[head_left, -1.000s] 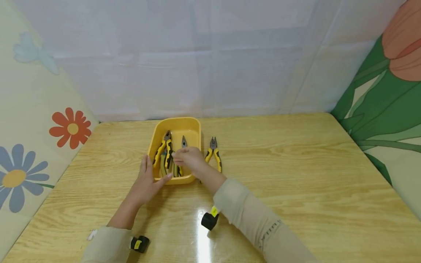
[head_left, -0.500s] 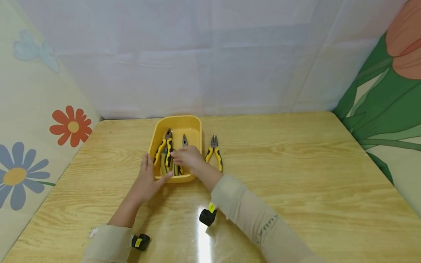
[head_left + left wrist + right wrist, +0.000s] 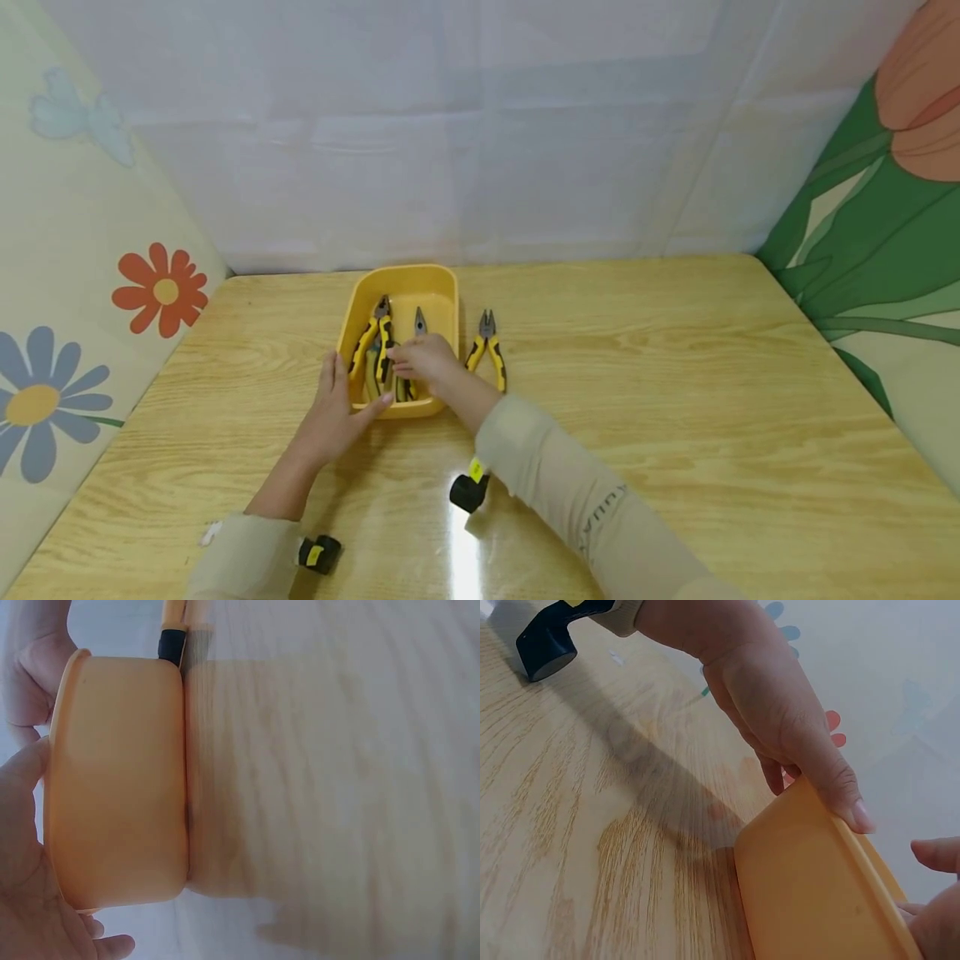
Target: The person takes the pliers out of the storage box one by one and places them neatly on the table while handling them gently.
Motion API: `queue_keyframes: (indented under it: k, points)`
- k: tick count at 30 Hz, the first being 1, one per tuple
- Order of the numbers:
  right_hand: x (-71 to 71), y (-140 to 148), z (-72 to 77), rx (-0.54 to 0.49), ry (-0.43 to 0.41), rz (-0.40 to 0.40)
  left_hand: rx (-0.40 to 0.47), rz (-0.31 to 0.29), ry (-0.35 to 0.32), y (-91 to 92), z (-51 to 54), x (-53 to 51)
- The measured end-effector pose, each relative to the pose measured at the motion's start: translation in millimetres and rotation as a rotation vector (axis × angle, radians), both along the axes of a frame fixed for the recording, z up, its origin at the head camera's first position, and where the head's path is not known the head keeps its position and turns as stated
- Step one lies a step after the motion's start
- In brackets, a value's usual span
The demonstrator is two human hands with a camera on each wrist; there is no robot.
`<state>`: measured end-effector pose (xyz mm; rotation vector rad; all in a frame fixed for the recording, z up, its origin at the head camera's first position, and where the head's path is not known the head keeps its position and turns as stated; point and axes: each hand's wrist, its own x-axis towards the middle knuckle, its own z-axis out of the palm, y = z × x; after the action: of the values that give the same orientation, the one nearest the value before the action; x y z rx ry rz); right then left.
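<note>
Black-and-yellow pliers [image 3: 384, 329] lie in the yellow bin [image 3: 442, 292], along its left side, and I'd call the work partway: several pairs inside, one outside, this reach looking unfinished. Nearest first: the left hand [image 3: 337, 421] is spread round the bin's near left corner, thumb along the rim. Past that, the right hand [image 3: 427, 358] is over the handles, fingers drawn together; I can't tell whether they pinch one. Slim-nosed pliers [image 3: 420, 322] poke out beyond it.

Around them now: a black device [image 3: 320, 555] close to me on the left, a second black device [image 3: 468, 493] farther right. Farther up the desk [image 3: 675, 375], the outside pair [image 3: 487, 327] lies just right of the bin. What blocks me? That right hand, hiding handles. White cloth [image 3: 465, 167] hangs at the back.
</note>
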<state>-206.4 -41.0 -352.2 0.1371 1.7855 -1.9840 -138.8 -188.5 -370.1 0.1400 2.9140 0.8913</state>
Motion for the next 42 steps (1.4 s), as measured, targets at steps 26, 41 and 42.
queue_keyframes:
  k: [26, 41, 42]
  points:
    - [-1.2, -6.3, -4.5, 0.059, -0.009, -0.013, 0.0, -0.009, 0.005, -0.6, -1.4, -0.6]
    - [-4.9, -16.0, -9.4, 0.051, -0.042, -0.056, -0.002, -0.008, 0.002, -0.6, -0.8, -1.0]
    - [-5.1, -16.5, -10.0, 0.053, -0.042, -0.055, -0.003, -0.009, 0.001, -0.7, -0.9, -1.1]
